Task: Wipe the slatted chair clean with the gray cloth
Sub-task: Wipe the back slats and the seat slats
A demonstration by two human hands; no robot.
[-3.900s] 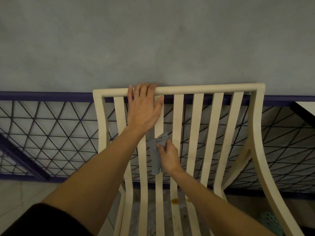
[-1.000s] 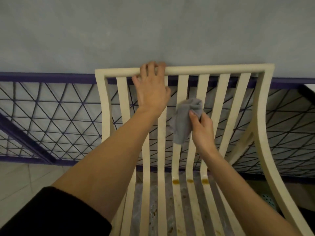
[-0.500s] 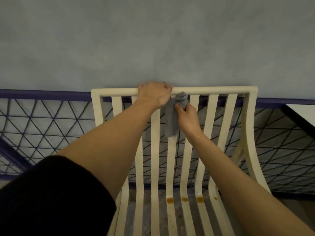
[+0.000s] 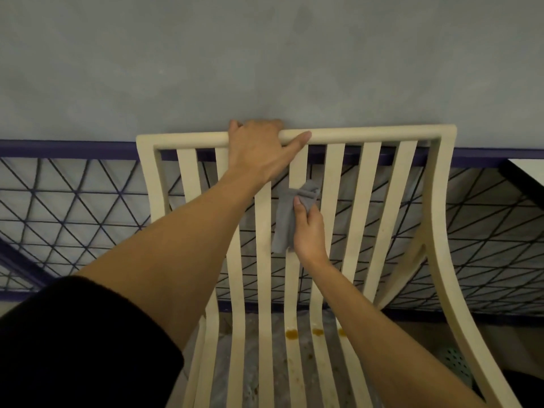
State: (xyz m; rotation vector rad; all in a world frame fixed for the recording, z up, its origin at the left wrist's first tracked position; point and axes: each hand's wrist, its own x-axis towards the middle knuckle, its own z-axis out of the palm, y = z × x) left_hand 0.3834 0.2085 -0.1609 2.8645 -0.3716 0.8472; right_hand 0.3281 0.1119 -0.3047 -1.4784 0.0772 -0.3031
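Since half a second ago my right hand (image 4: 309,231) has come down from just under the top rail, and it is now dragging the crumpled gray cloth (image 4: 290,219) along the upper-middle stretch of one cream back slat (image 4: 294,275). My fingers are pinching the cloth together, thumb (image 4: 300,206) on the near face, and the loose end is hanging below my palm against the same slat. My left hand (image 4: 262,151) is keeping its place on the top rail (image 4: 368,134) of the cream slatted wooden chair (image 4: 441,231): its fingers are curling over the far side and pressing together, with the thumb stretching along the rail's front, so I am steadying the frame.

I am reading this as a downward stroke on a slat near the middle, which suggests I am working the backrest slat by slat. Slats to the right are, I judge, still waiting. Lower down, orange-brown spots (image 4: 291,334) are sitting on the slats where back curves into seat, well below the cloth, so the dirtiest part is not yet being reached. A blue mesh railing (image 4: 73,207) is showing through the gaps.
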